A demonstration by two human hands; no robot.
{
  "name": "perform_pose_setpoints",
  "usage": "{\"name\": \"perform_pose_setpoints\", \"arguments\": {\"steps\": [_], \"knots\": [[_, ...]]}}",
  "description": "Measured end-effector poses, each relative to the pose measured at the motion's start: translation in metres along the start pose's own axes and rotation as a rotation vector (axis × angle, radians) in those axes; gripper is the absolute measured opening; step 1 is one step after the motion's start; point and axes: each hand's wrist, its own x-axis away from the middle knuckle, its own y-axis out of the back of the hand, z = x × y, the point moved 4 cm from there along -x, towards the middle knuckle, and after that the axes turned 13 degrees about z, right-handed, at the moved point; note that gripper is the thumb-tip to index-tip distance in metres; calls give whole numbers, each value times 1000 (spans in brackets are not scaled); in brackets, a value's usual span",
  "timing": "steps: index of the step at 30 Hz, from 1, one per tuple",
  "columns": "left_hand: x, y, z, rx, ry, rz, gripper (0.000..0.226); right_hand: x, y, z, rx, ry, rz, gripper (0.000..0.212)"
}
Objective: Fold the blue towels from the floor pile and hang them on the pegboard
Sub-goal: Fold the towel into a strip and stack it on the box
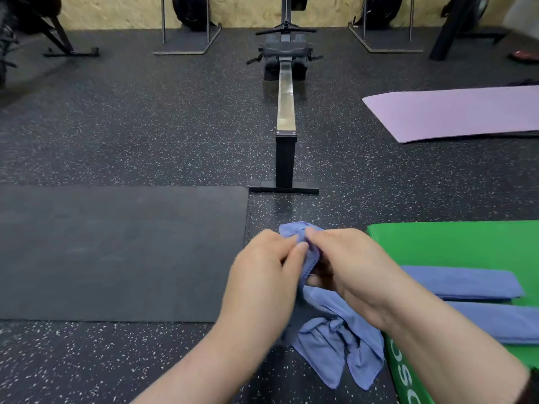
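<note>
A crumpled blue towel (335, 342) hangs between my hands above the speckled floor. My left hand (262, 275) pinches its stitched edge, and my right hand (347, 266) grips the same edge close beside it, fingertips almost touching. The towel's lower part droops in loose folds. Two folded blue towels lie on the green box (455, 243) to my right: one (463, 282) farther from me, the other (501, 323) nearer. No pegboard is in view.
A black mat (116, 252) lies on the floor at my left. A rowing machine (285, 112) runs straight ahead, its foot just beyond my hands. A purple mat (455, 112) lies at the far right. Equipment stands line the plywood wall.
</note>
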Motion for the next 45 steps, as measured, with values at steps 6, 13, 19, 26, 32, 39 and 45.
{"name": "perform_pose_setpoints", "arguments": {"steps": [6, 13, 19, 26, 32, 39, 45], "knots": [[10, -14, -10, -169, -140, 255, 36, -2, 14, 2, 10, 41, -62, 19], [-3, 22, 4, -99, -80, 136, 37, 8, 17, 27, 586, 107, -1, 21], [-6, 15, 13, -100, -67, 436, 11, 28, 9, 41, 900, 141, 163, 33], [0, 16, 17, -82, 1, 428, 36, 45, 33, 49, 926, 191, -83, 32], [11, 25, 22, -149, 33, 353, 27, 59, 45, 53, 959, 165, -204, 31], [27, 46, 39, -351, 157, 325, 11, 76, 58, 59, 930, 199, -360, 31], [36, 68, 68, -626, 282, 205, 13, 84, 74, 49, 908, 131, -372, 32]]}}
